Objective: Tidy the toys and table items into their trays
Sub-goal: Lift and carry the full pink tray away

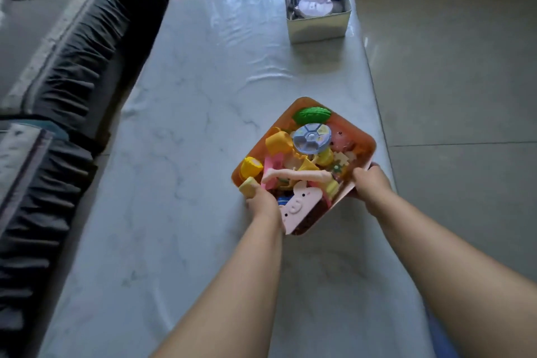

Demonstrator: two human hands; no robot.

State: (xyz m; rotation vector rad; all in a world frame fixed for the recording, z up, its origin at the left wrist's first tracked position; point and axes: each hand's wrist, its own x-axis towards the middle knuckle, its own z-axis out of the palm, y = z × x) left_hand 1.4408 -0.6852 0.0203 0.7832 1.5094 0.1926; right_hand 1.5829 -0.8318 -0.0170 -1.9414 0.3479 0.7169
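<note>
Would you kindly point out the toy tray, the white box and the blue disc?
toy tray [366, 145], head view, bare far-right rim.
white box [318, 27], head view, front wall.
blue disc [311, 136], head view, centre hub.

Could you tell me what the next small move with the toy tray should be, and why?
Probably set the tray flat on the table. Both hands, left and right, grip its near edges, it looks tilted, and toys are heaped to the rim, so they could spill. The white box already stands at the far end.
</note>
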